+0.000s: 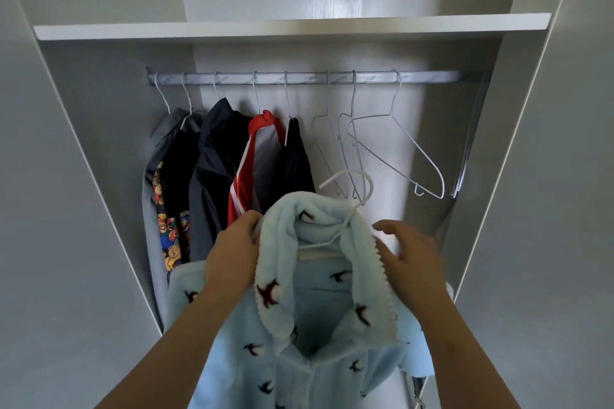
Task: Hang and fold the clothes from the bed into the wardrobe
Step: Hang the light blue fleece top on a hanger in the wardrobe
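A light blue fleece top (pixel 299 359) with small dark bird prints hangs on a white wire hanger (pixel 352 206) in front of the open wardrobe. My left hand (pixel 232 249) grips the left side of its collar and holds it up. My right hand (pixel 412 259) is at the collar's right edge with fingers spread, touching or just off the fabric. The hanger's hook sticks up above the collar, well below the metal rail (pixel 305 78).
Several garments hang on the rail's left half: a grey one (pixel 156 209), a bear-print one (pixel 169 236), a dark jacket (pixel 212 156), a red-and-grey jacket (pixel 259 156). Three bare wire hangers (pixel 392 143) hang right of them. A white shelf (pixel 292 28) runs above.
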The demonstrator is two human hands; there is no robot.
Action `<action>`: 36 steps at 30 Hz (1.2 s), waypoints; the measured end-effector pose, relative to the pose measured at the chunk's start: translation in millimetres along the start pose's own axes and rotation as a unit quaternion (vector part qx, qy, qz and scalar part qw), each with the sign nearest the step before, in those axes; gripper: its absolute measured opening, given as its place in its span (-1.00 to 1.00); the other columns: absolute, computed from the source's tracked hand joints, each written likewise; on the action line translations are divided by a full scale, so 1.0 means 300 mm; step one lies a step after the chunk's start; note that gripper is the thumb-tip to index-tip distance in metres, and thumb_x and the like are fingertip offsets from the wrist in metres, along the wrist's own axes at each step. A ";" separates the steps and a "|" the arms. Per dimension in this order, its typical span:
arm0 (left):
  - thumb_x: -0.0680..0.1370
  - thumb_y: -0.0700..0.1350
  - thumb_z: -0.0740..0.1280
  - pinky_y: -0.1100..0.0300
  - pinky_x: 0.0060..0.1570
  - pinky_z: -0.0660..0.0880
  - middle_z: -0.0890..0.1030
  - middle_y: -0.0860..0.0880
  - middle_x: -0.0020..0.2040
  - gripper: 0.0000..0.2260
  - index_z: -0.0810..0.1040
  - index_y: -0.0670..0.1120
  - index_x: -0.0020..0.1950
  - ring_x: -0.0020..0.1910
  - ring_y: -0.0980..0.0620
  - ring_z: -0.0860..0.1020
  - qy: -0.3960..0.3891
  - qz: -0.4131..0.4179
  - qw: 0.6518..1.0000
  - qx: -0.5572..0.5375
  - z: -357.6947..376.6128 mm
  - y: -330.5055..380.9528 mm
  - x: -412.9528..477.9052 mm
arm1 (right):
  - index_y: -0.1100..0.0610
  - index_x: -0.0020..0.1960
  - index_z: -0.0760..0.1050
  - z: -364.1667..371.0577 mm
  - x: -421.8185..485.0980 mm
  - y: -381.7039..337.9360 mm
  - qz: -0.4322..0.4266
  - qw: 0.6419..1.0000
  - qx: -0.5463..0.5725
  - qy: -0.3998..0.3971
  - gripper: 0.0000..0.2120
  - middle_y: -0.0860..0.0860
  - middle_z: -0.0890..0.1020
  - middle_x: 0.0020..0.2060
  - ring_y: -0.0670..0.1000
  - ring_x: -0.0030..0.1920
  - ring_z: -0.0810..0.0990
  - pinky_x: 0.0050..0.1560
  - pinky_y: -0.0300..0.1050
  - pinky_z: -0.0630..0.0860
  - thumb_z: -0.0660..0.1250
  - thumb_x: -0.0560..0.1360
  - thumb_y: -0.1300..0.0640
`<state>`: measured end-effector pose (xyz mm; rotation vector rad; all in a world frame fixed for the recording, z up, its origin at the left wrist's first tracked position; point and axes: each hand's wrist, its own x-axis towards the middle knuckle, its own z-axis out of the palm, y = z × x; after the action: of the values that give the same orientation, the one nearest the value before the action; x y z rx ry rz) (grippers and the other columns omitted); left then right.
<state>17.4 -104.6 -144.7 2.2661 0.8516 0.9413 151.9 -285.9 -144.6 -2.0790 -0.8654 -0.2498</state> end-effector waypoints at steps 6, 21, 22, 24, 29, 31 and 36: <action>0.53 -0.21 0.21 0.08 -0.23 0.45 0.50 0.07 -0.34 -0.71 0.34 0.14 -0.28 -0.32 0.05 0.47 0.002 -0.007 1.000 0.002 -0.014 0.007 -0.002 | 0.22 -0.25 0.54 0.054 -0.003 0.041 0.103 0.971 -0.022 -0.217 -0.63 -0.02 0.47 -0.43 -0.04 -0.35 0.44 -0.32 -0.20 0.33 0.14 0.59 0.04; 0.53 -0.07 0.28 0.49 -0.24 0.37 0.58 0.22 -0.18 -0.90 0.52 0.13 -0.14 -0.19 0.29 0.51 -0.116 0.007 0.991 -0.058 0.237 0.142 0.021 | 0.24 -0.27 0.61 -0.112 0.003 0.263 0.306 0.943 0.074 -0.110 -0.44 0.10 0.61 -0.38 0.00 -0.37 0.49 -0.27 -0.12 0.41 0.22 0.45 -0.27; 0.52 -0.07 0.30 0.52 -0.26 0.38 0.57 0.23 -0.20 -0.87 0.51 0.15 -0.18 -0.19 0.30 0.51 -0.114 0.000 0.991 -0.071 0.253 0.148 0.022 | 0.24 -0.27 0.61 -0.122 0.001 0.277 0.309 0.942 0.083 -0.105 -0.44 0.07 0.59 -0.43 -0.01 -0.38 0.49 -0.33 -0.17 0.38 0.23 0.45 -0.26; 0.52 -0.09 0.30 0.54 -0.29 0.37 0.57 0.22 -0.24 -0.82 0.49 0.17 -0.23 -0.21 0.27 0.53 -0.108 -0.008 0.990 -0.087 0.281 0.160 0.027 | 0.14 -0.33 0.59 -0.145 0.003 0.292 0.316 0.938 0.103 -0.099 -0.54 -0.01 0.55 -0.50 -0.03 -0.38 0.50 -0.39 -0.20 0.34 0.24 0.47 -0.22; 0.53 -0.10 0.28 0.37 -0.19 0.44 0.60 0.17 -0.21 -0.80 0.49 0.16 -0.24 -0.19 0.17 0.57 -0.097 -0.030 0.988 -0.119 0.346 0.180 0.034 | 0.22 -0.05 0.57 -0.150 0.039 0.313 0.289 0.940 0.106 -0.143 -0.62 0.11 0.58 -0.18 0.09 -0.16 0.54 -0.19 -0.14 0.39 0.17 0.56 -0.07; 0.53 -0.11 0.27 0.38 -0.23 0.42 0.60 0.15 -0.23 -0.81 0.49 0.15 -0.24 -0.22 0.17 0.56 -0.083 -0.044 0.989 -0.114 0.359 0.175 0.038 | 0.24 -0.03 0.58 -0.129 0.048 0.300 0.294 0.933 0.119 -0.168 -0.61 0.16 0.60 -0.13 0.14 -0.08 0.57 -0.04 -0.08 0.46 0.18 0.56 -0.07; 0.54 -0.11 0.27 0.38 -0.31 0.33 0.57 0.17 -0.28 -0.82 0.49 0.13 -0.24 -0.25 0.23 0.51 -0.043 -0.073 0.990 -0.114 0.356 0.151 0.073 | 0.14 -0.14 0.59 -0.020 0.034 0.226 0.334 0.873 0.257 -0.245 -0.66 0.10 0.69 -0.21 0.10 -0.12 0.65 0.07 0.04 0.56 0.29 0.48 -0.15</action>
<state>125.9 -143.4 -170.5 2.0062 0.8160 0.8250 204.9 -312.7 -179.3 -1.8041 -0.3676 0.8286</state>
